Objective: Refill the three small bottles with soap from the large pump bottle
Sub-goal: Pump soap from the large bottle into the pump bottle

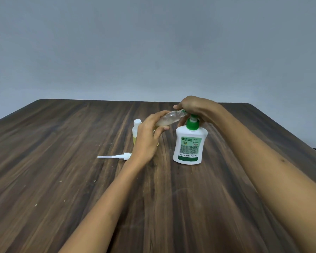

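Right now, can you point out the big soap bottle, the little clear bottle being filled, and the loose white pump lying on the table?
Large pump bottle [189, 143], head view, on its label.
Small clear bottle [169, 117], head view, mid-body.
Loose white pump [125, 156], head view, on its cap.

The place looks like a simple room in a home: a dark wood-grain bench [62, 161] stands against a plain grey-blue wall [153, 42], and household soap bottles [189, 143] stand on it.
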